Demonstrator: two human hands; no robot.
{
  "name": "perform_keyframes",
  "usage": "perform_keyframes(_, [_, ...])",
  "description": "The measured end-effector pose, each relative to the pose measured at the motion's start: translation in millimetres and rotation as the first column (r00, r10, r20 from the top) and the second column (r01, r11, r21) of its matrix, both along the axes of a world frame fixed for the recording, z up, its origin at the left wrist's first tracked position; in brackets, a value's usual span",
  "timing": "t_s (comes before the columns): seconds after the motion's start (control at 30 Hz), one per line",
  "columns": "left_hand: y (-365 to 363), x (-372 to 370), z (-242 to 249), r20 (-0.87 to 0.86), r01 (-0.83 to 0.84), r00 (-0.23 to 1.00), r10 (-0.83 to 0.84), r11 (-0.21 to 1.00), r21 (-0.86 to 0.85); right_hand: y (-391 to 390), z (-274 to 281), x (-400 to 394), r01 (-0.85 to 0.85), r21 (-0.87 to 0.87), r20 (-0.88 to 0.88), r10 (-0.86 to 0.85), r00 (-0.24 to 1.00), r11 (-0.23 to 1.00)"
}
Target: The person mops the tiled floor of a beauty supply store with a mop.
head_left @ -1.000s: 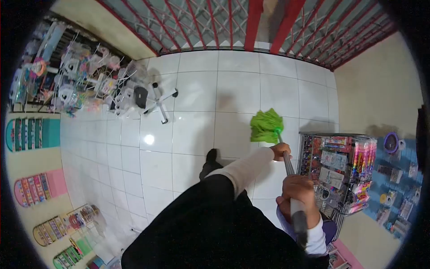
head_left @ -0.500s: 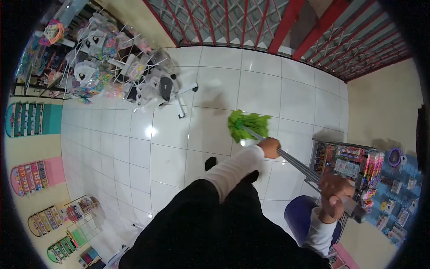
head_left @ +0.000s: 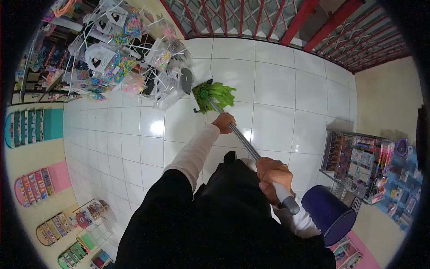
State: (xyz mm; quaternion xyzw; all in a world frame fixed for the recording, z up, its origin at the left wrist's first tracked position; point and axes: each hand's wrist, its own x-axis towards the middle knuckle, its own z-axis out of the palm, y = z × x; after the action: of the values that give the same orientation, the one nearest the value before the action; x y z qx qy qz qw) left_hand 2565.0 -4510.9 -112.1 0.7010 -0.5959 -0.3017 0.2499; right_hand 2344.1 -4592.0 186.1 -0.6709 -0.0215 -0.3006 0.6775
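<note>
Both my hands grip a mop with a green fringed head [head_left: 215, 95] and a grey metal handle [head_left: 244, 141]. My left hand [head_left: 224, 123] is wrapped round the pole low down, a short way above the mop head. Near the top, my right hand [head_left: 274, 177] closes round the handle just beside its light grey end grip. The mop head lies spread on the white tiled floor [head_left: 277, 87], against the white wheeled feet of a display stand [head_left: 181, 83]. Part of the stand's base is hidden under the green strands.
Bagged goods hang thickly on the stand at upper left. A red folding gate [head_left: 237, 18] spans the far side. At right are a wire rack of packets [head_left: 354, 163] and a dark blue bin [head_left: 329, 215]. Small shelves [head_left: 33, 127] line the left wall.
The mop head has swept left and away from me, up to the stand's feet. Both hands have moved left with the handle, still gripping it. My view has shifted a little.
</note>
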Motion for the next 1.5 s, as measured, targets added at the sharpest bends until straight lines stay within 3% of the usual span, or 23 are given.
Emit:
perform_keyframes(0.03, [-0.4, -5.5, 0.3, 0.018, 0.004, 1.0, -0.004, 1.0, -0.031, 7.4, -4.2, -7.3, 0.042, -0.011, 0.007, -0.042, 0.999, 0.999])
perform_keyframes(0.13, [9.5, -43.9, 1.7, -0.149, -0.092, 0.987, 0.052, 0.958, -0.272, 19.0, 9.5, -34.2, 0.121, 0.01, -0.029, -0.121, 0.992, 0.993])
perform_keyframes(0.2, [1.4, -79.5, 26.5, -0.143, -0.02, 0.99, 0.0, 0.99, -0.136, 6.2, 44.9, -61.5, 0.072, 0.019, -0.189, -0.067, 0.98, 0.997])
perform_keyframes(0.3, [-11.6, -148.3, 52.9, -0.114, 0.064, 0.992, -0.057, 0.996, 0.054, 7.1, 82.5, -103.3, 0.183, 0.017, -0.296, -0.17, 0.94, 0.983])
perform_keyframes(0.33, [-7.3, -172.3, 58.1, -0.246, -0.005, 0.969, -0.031, 0.989, -0.145, 8.5, 93.2, -116.9, 0.178, 0.029, -0.298, -0.161, 0.941, 0.984])
perform_keyframes(0.37, [-13.0, -199.5, 61.5, -0.22, 0.053, 0.974, -0.059, 0.998, -0.032, 14.6, 105.7, -129.4, 0.231, 0.032, -0.334, -0.207, 0.92, 0.973])
perform_keyframes(0.4, [-11.4, -229.1, 65.5, -0.265, -0.051, 0.964, -0.005, 0.978, -0.202, 24.3, 112.3, -136.6, 0.308, 0.047, -0.3, -0.281, 0.912, 0.95])
perform_keyframes(0.43, [-18.5, -250.3, 72.5, -0.355, 0.071, 0.931, -0.085, 0.996, -0.053, 29.1, 115.7, -151.0, 0.303, 0.029, -0.291, -0.281, 0.914, 0.953])
perform_keyframes(0.47, [-23.9, -273.0, 71.2, -0.385, 0.146, 0.901, -0.198, 0.976, -0.159, 33.5, 117.6, -165.4, 0.299, 0.01, -0.284, -0.284, 0.916, 0.954])
perform_keyframes(0.6, [-37.6, -350.9, 62.6, -0.499, 0.238, 0.782, -0.373, 0.919, -0.314, 46.7, 120.3, -198.6, 0.167, -0.168, -0.35, -0.217, 0.911, 0.971])
perform_keyframes(0.77, [-51.0, -386.0, 51.6, -0.462, 0.33, 0.785, -0.414, 0.909, -0.253, 60.6, 97.0, -222.2, 0.197, -0.264, -0.282, -0.271, 0.92, 0.944])
perform_keyframes(0.83, [-47.5, -380.3, 60.2, -0.429, 0.361, 0.798, -0.423, 0.906, -0.222, 59.8, 100.0, -227.1, 0.156, -0.215, -0.222, -0.204, 0.953, 0.964])
perform_keyframes(1.0, [-5.0, -319.5, 95.1, -0.265, 0.344, 0.89, -0.37, 0.928, -0.142, 82.6, 104.0, -218.7, 0.358, -0.055, -0.163, -0.362, 0.918, 0.932])
perform_keyframes(1.07, [19.7, -279.1, 101.6, -0.215, 0.341, 0.919, -0.33, 0.94, 0.016, 97.7, 100.7, -195.5, 0.46, -0.016, -0.133, -0.458, 0.879, 0.888])
perform_keyframes(1.13, [52.8, -234.0, 72.4, -0.157, 0.323, 0.933, -0.324, 0.946, -0.035, 115.5, 87.1, -172.2, 0.428, 0.009, -0.151, -0.421, 0.894, 0.904])
perform_keyframes(1.2, [84.5, -179.5, 75.3, -0.132, 0.296, 0.949, -0.287, 0.954, 0.053, 140.0, 65.4, -146.1, 0.389, 0.029, -0.173, -0.378, 0.909, 0.921])
perform_keyframes(1.33, [134.5, -81.5, 41.5, -0.104, 0.199, 0.973, -0.205, 0.978, -0.065, 197.3, 29.5, -69.1, 0.219, -0.085, -0.019, -0.221, 0.975, 0.972])
perform_keyframes(1.4, [149.2, -55.0, 32.9, -0.09, 0.169, 0.978, -0.187, 0.969, -0.178, 219.9, 27.3, -40.5, 0.116, -0.159, -0.058, -0.127, 0.99, 0.98])
perform_keyframes(1.47, [160.1, -46.9, 28.9, -0.091, 0.123, 0.984, -0.156, 0.946, -0.299, 232.8, 31.0, -26.9, 0.126, -0.135, -0.086, -0.138, 0.987, 0.983])
perform_keyframes(1.5, [165.2, -46.0, 29.7, -0.055, 0.144, 0.985, -0.166, 0.948, -0.285, 240.2, 32.9, -23.4, 0.106, -0.142, -0.1, -0.121, 0.988, 0.984])
